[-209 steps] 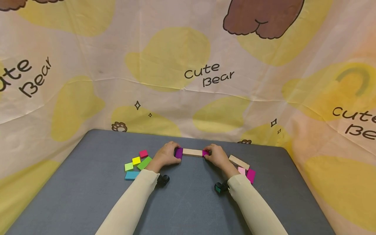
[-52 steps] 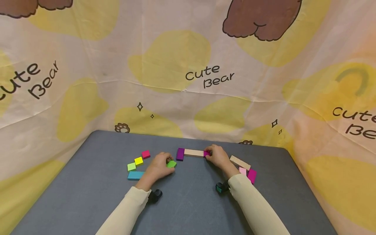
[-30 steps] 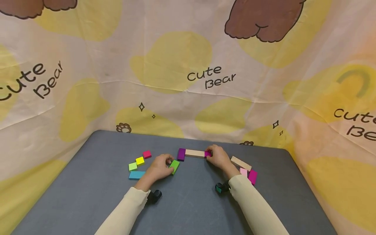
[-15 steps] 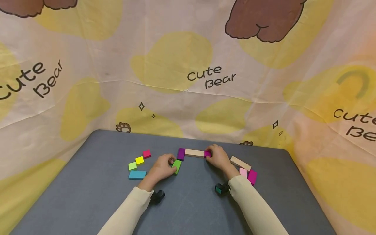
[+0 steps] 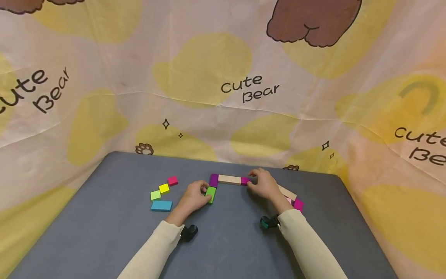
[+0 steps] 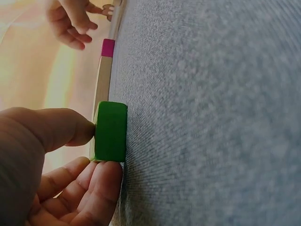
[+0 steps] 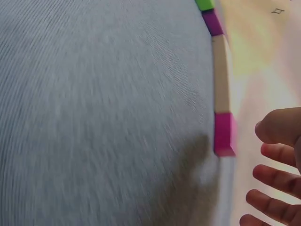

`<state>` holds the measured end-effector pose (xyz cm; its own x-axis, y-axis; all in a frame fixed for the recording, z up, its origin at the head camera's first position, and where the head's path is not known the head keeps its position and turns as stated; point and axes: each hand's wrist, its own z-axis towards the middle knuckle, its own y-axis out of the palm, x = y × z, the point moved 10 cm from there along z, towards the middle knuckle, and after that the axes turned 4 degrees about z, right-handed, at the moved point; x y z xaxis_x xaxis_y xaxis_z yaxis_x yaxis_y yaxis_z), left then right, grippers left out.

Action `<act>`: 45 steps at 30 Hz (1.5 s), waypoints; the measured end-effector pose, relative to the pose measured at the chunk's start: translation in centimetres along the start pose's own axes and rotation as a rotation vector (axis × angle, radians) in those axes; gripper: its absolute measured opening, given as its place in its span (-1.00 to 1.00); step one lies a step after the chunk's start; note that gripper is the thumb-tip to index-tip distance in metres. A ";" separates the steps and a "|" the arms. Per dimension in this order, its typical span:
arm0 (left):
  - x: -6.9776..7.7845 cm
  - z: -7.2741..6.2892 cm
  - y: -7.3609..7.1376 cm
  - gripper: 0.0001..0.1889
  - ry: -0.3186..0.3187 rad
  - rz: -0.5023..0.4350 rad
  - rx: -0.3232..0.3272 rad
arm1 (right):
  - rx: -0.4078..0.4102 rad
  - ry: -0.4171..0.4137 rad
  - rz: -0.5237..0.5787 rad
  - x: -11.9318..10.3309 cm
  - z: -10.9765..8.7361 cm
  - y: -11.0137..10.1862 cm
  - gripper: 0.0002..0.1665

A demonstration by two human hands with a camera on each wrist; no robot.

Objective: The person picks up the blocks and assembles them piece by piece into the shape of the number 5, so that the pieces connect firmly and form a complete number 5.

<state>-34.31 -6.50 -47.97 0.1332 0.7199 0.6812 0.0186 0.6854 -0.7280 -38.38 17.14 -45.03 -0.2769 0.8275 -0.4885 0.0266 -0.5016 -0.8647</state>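
Observation:
My left hand [image 5: 195,197] pinches a green wooden block [image 5: 210,193] between thumb and fingers, low on the table. The green block's far end meets the near end of a dark purple block [image 5: 214,180]. From there a plain wood block [image 5: 229,179] runs right to a small magenta block [image 5: 245,181], forming a row with a corner. Beside the magenta block, my right hand [image 5: 266,186] holds nothing. In the right wrist view its thumb and spread fingers stand apart from the magenta block [image 7: 225,134].
On the left lie a blue block [image 5: 161,205], a light green cube [image 5: 155,195], a yellow cube [image 5: 164,188] and a red cube [image 5: 172,181]. Partly behind the right arm are another plain block [image 5: 287,192], a pink one [image 5: 288,200] and a magenta one [image 5: 298,204]. A patterned curtain [image 5: 195,77] surrounds the table.
The left hand has brought the green block from the left pile and turned it against the purple block. The right hand has just let go of the small magenta block and shifted right.

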 end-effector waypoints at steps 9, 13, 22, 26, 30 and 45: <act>0.0 -0.1 -0.1 -0.69 -0.020 0.002 0.015 | -0.017 0.098 -0.066 3.1 -2.1 -3.2 -0.61; 0.0 -0.2 0.0 -0.69 -0.035 -0.003 0.017 | -0.043 0.138 -0.074 4.8 -3.0 -4.0 -0.58; -0.1 -0.1 0.0 -0.69 -0.056 0.001 0.014 | -0.060 0.165 -0.098 7.8 -3.9 -4.3 -0.56; -0.1 -0.1 0.0 -0.69 -0.060 0.003 0.019 | -0.058 0.163 -0.095 8.4 -4.0 -4.2 -0.57; -0.1 -0.2 0.0 -0.69 -0.052 0.009 0.021 | -0.053 0.164 -0.086 8.9 -4.1 -4.2 -0.60; 0.0 0.4 0.3 -0.69 0.056 0.034 -0.104 | -0.040 0.155 -0.023 9.1 -4.3 -3.9 -0.65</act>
<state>-34.65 -6.23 -48.20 0.1906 0.7333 0.6526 0.1156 0.6434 -0.7568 -36.91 27.67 -46.64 -0.1263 0.8694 -0.4776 0.0609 -0.4738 -0.8785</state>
